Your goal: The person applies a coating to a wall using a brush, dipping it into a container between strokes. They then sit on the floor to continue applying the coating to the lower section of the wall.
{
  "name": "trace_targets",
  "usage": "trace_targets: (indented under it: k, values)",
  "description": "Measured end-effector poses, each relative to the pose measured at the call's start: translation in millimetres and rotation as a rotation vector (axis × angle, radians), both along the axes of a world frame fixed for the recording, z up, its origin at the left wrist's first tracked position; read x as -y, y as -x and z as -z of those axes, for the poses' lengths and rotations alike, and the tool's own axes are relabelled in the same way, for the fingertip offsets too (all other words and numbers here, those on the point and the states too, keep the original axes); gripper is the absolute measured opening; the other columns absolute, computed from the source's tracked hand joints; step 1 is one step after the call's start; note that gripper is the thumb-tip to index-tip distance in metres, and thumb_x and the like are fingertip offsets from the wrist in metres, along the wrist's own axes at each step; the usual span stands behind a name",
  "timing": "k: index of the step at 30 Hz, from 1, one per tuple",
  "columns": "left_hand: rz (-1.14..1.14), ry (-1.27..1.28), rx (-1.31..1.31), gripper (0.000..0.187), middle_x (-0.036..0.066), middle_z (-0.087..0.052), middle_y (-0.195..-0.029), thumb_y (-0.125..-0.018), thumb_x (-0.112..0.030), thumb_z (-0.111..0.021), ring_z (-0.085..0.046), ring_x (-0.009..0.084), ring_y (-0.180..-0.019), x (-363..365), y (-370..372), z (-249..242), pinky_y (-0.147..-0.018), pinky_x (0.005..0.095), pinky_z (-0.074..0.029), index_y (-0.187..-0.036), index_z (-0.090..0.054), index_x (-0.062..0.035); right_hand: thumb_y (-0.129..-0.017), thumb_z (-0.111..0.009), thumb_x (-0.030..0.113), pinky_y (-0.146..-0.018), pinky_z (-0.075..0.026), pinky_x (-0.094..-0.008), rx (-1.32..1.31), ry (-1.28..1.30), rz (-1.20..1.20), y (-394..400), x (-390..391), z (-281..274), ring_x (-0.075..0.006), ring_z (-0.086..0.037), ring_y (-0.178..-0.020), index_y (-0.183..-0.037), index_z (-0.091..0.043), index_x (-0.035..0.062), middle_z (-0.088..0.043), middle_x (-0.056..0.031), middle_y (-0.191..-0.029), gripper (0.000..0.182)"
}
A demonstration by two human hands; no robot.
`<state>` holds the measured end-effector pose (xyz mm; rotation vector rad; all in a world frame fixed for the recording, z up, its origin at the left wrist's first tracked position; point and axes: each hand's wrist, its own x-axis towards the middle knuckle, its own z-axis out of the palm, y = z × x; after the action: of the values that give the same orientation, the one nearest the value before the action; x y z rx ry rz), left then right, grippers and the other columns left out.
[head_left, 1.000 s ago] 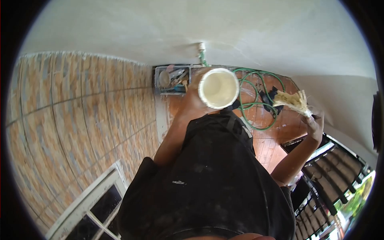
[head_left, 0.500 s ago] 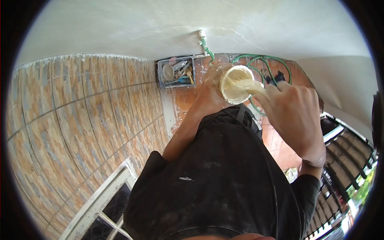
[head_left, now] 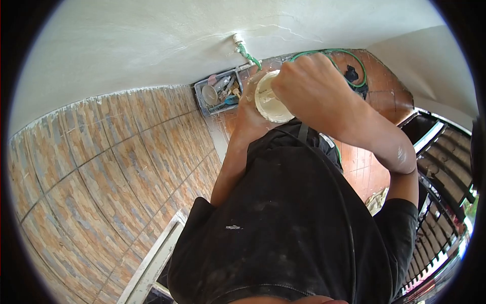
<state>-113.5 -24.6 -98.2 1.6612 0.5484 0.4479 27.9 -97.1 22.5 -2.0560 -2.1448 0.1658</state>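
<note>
My left hand (head_left: 249,109) is wrapped around the side of a small round paint pot (head_left: 276,112), held in front of my body. Pale cream paint coats its rim and inside. Over the pot's upper right edge, my right hand (head_left: 313,83) is closed in a grip with its knuckles up. The paintbrush it held half a second ago is now mostly hidden behind the fist and the pot's rim. White smears mark my right forearm.
A grey crate (head_left: 198,104) of tools stands on the tiled floor by the wall. A green hose (head_left: 360,63) lies coiled behind my right hand, and a pipe (head_left: 239,40) juts from the white wall (head_left: 152,55). Black metal bars (head_left: 445,167) stand at right.
My right hand has moved up and left over the pot, turning so the brush is covered. The pot and my left hand have shifted slightly left in view. The camera has tilted.
</note>
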Motion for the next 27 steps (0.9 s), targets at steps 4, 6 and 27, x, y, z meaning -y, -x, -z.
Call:
trace_targets:
  k: [4,6,27]
  values:
    - [0.038,0.003,-0.007,0.093,0.011,-0.049,-0.12,-0.049,-0.015,-0.087,-0.046,0.0205,-0.116,-3.8,-1.5,-5.3,-0.094,0.0323,-0.041,-0.126,-0.037,-0.0023,-0.063,-0.059,0.004,-0.052,-0.046,-0.0346,0.045,0.055,0.002,-8.1,-1.6,-17.0,-0.0264,-0.06,-0.058,-0.059,-0.061,0.0018,-0.057,-0.0135,-0.06,0.005]
    - [0.015,0.055,-0.038,0.093,0.011,-0.049,-0.121,-0.049,-0.016,-0.087,-0.049,0.0197,-0.112,-4.9,-3.2,-8.4,-0.091,0.0313,-0.042,-0.126,-0.037,-0.0026,-0.062,-0.06,0.003,-0.051,-0.046,-0.033,0.022,-0.016,0.024,-10.8,-1.5,-20.8,-0.0256,-0.061,-0.059,-0.059,-0.061,0.0017,-0.058,-0.0134,-0.061,0.004]
    - [-0.066,-0.192,0.071,0.084,0.007,-0.053,-0.111,-0.048,-0.013,-0.087,-0.052,0.0169,-0.102,-30.5,-15.4,-4.5,-0.087,0.0307,-0.045,-0.118,-0.041,-0.0044,-0.068,-0.057,0.01,-0.049,-0.044,-0.0315,0.076,-0.207,0.137,-17.0,27.4,5.1,-0.0176,-0.056,-0.067,-0.067,-0.057,0.0049,-0.05,-0.0055,-0.068,0.006]
